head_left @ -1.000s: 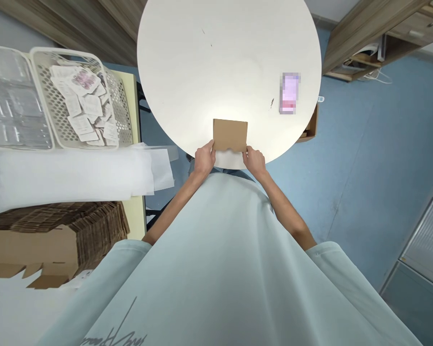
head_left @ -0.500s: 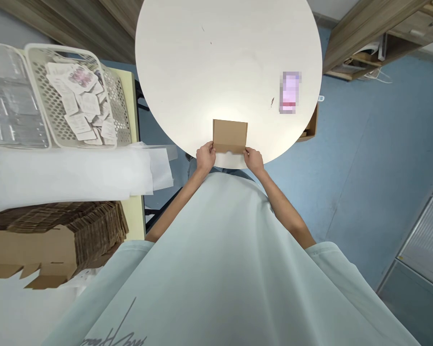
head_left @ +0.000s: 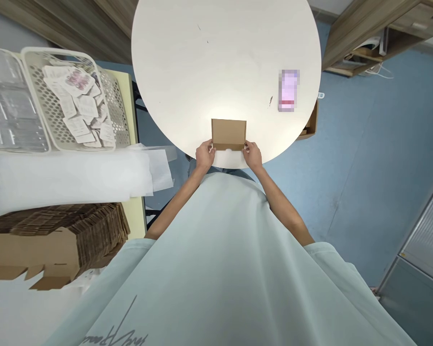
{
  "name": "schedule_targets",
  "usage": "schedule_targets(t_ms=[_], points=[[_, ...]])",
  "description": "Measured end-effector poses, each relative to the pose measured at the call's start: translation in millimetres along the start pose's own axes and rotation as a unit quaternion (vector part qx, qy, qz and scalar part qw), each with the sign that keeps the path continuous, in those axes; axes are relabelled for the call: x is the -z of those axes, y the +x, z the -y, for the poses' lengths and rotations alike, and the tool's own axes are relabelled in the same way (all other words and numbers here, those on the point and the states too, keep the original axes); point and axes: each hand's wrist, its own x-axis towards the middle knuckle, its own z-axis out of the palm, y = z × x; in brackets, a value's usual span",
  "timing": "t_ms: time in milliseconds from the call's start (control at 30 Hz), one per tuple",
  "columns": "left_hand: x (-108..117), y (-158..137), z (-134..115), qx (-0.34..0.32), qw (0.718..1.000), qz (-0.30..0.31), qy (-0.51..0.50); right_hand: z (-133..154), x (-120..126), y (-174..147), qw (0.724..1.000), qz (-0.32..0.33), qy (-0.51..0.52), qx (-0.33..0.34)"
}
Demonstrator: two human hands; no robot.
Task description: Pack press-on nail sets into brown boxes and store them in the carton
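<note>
A small brown cardboard box [head_left: 228, 132] lies on the white round table [head_left: 180, 81] close to its near edge. Its lid side faces up, and a small notch shows on the edge toward me. My left hand [head_left: 205, 154] grips the box's near left corner, fingers closed against the side. At the near right corner, my right hand [head_left: 253, 156] holds the other side with thumb and fingers pinched. Whatever is inside the box is hidden.
A blurred pinkish item [head_left: 288, 91] lies on the table's right part. To the left, a side table bears a white basket [head_left: 122, 110] of paper packets, clear plastic containers [head_left: 14, 103], white wrapping sheets [head_left: 68, 173] and stacked flat cardboard boxes [head_left: 101, 233]. Wooden furniture [head_left: 360, 29] stands at upper right.
The right hand has shifted slightly up along the box's side. The box and left hand stay almost in place; the view has moved a little.
</note>
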Motion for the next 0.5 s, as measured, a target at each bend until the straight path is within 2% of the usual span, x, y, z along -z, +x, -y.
schedule_targets(t_ms=[167, 267, 367, 500], points=[[8.3, -11.2, -8.4, -0.054, 0.997, -0.02, -0.056, -0.1, 7.5, -7.2, 0.992, -0.014, 0.118, 0.045], [21.2, -28.0, -21.2, -0.071, 0.993, -0.031, -0.09, 3.4, 21.9, -20.5, 0.987, -0.023, 0.153, 0.042], [34.2, -39.9, -32.2, -0.052, 0.993, -0.027, -0.106, 8.6, 35.7, -32.1, 0.986, -0.034, 0.163, 0.023], [42.6, -37.0, -33.1, -0.008, 0.995, -0.007, -0.103, 14.9, 42.4, -33.2, 0.985, -0.027, 0.171, 0.004]])
